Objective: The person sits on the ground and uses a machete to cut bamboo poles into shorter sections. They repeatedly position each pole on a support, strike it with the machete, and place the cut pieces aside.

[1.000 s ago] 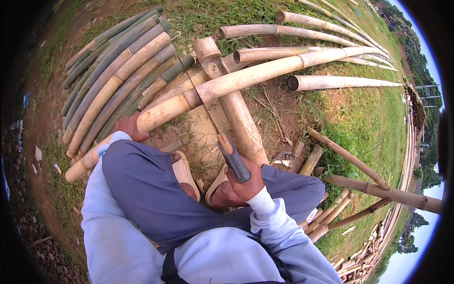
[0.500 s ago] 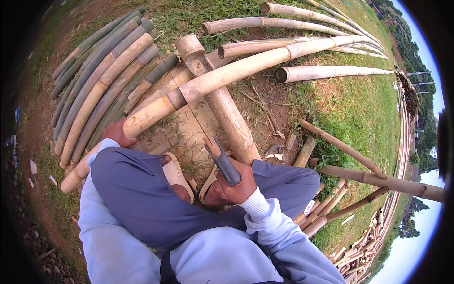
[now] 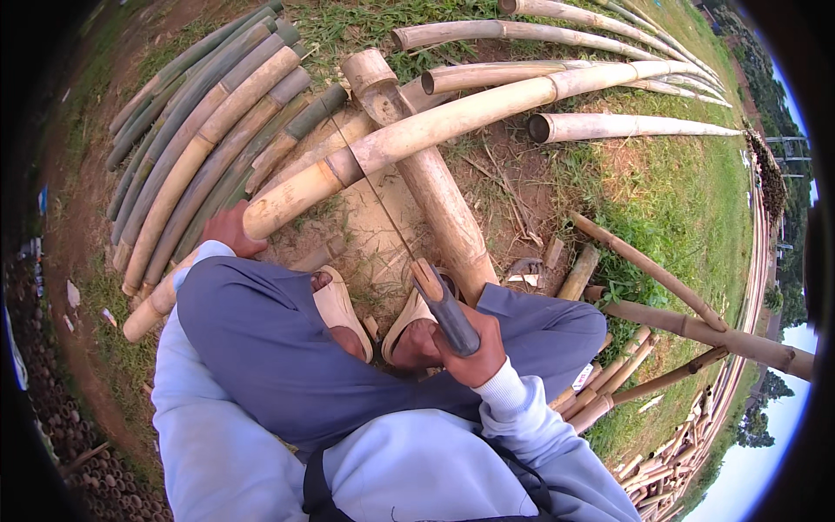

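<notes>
A long pale bamboo pole [image 3: 470,117] slants across in front of me, resting on a thick, notched bamboo post [image 3: 439,209]. My left hand [image 3: 230,231] is closed around the pole's near end, its fingers partly hidden. In my right hand [image 3: 477,352] is the dark grip of a handsaw [image 3: 449,315], with the fist wrapped round it. The saw's thin blade lies across the pole just beside a darker joint ring, and its far end reaches over the poles behind. How deep the blade sits in the bamboo, I cannot tell.
Stacked green and tan bamboo poles [image 3: 204,139] lie at left. More long poles [image 3: 609,128] stretch off to the far right. A bamboo trestle [image 3: 696,329] stands at right. My sandalled feet [image 3: 342,313] are close below the blade, on ground with sawdust and offcuts.
My right hand has drawn the saw back toward me, so more blade shows between grip and pole. The left hand keeps its hold on the pole. The whole view has shifted slightly.
</notes>
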Action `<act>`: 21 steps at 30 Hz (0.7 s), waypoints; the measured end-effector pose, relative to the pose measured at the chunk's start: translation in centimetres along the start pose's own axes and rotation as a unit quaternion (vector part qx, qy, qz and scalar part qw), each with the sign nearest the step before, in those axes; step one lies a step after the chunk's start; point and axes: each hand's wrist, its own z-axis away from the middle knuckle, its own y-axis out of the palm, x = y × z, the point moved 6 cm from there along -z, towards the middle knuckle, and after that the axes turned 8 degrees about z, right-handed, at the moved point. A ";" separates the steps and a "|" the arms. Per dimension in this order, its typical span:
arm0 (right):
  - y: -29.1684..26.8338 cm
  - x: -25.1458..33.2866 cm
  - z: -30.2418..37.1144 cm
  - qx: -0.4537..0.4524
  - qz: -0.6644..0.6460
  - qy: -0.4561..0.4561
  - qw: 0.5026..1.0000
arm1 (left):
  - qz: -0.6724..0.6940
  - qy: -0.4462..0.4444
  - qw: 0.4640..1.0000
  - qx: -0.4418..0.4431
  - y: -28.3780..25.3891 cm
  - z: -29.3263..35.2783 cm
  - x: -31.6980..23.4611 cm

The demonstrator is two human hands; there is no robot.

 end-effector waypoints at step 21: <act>-2.3 0.2 3.2 0.032 -0.008 0.035 0.999 | 0.043 -0.006 0.999 0.013 0.2 0.9 -1.2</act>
